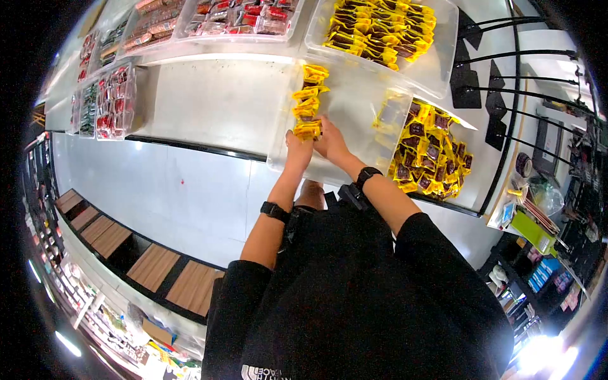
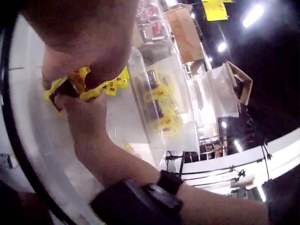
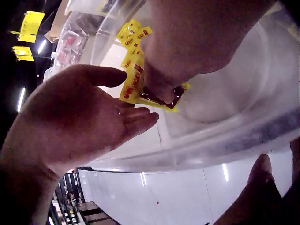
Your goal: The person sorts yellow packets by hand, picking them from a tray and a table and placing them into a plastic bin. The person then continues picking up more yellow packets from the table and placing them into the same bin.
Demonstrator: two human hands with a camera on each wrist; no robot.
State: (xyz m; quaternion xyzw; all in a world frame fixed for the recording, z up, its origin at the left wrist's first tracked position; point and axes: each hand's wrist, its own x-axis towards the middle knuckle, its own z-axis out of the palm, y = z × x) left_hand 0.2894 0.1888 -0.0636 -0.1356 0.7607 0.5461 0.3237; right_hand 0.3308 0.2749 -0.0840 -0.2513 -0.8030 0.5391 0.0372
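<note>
A row of yellow packets (image 1: 308, 95) runs along the left side of a clear plastic bin (image 1: 354, 149). At the near end of the row, my left hand (image 1: 299, 150) is beside the packets; the right wrist view shows this left hand (image 3: 77, 115) with its thumb and fingers extended around their edge. My right hand (image 1: 330, 140) holds the end packet from the other side. Its fingertips lie on a dark brown and yellow packet (image 3: 164, 96) in the right wrist view. In the left wrist view my left hand (image 2: 86, 37) partly covers the packets (image 2: 112, 84).
Behind stands a bin with rows of yellow packets (image 1: 380, 31). A loose pile of yellow packets (image 1: 430, 152) lies to the right. Bins of red packets (image 1: 240, 16) are at the back left, another (image 1: 115, 101) at far left. Black rack arms (image 1: 525, 92) project at the right.
</note>
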